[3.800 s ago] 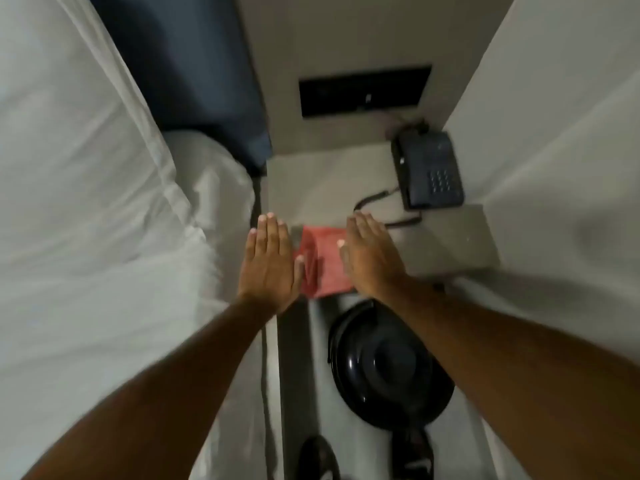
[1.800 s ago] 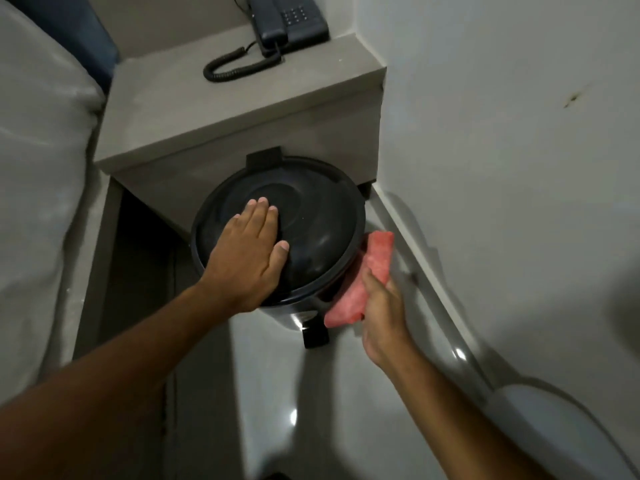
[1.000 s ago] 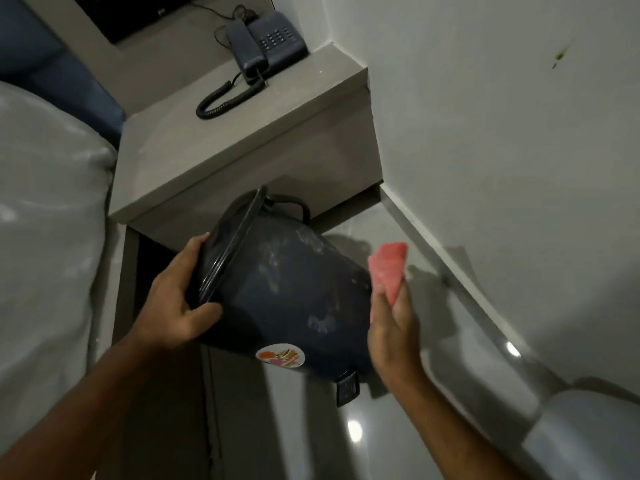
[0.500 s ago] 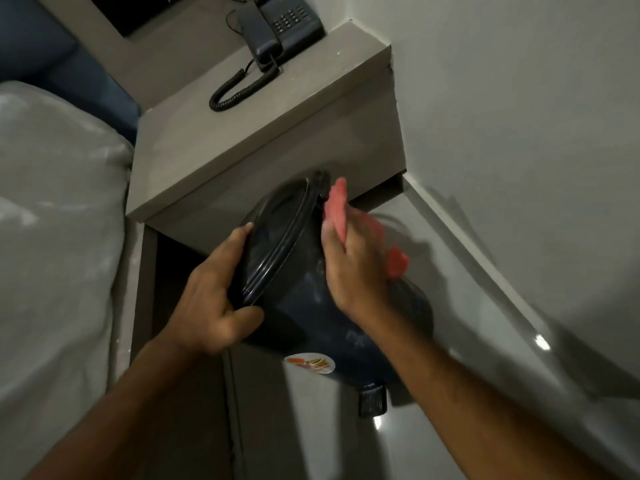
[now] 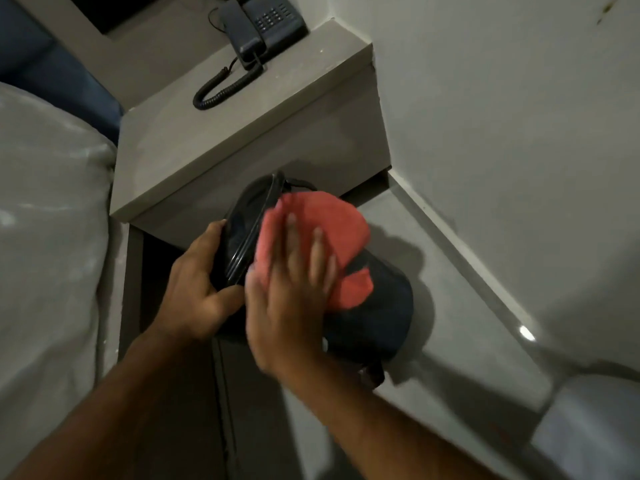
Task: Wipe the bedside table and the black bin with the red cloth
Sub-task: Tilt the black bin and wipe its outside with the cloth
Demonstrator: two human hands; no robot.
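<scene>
Room: narrow gap between a white bed [image 5: 48,237] and a pale wall, grey tiled floor [image 5: 433,271] below.
Bin: I have the round black plastic bin [image 5: 374,313] tipped on its side, low in front of the grey bench [image 5: 207,147].
Left hand: my left hand [image 5: 194,289] grasps the bin's lid rim.
Right hand: my right hand [image 5: 291,299] lies flat, pressing the red cloth [image 5: 322,230] onto the bin's wall; blurred.
Risk: the rim grip looks thin; hard strokes could roll the bin loose, or the unpinched cloth could slide off.
Risk: the dark corded telephone [image 5: 266,26] sits at the bench's back; its coil could snag.

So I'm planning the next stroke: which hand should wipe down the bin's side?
The right hand: it already presses the red cloth flat on the tilted black bin. The left hand grips its lid end, steadying it.
</scene>
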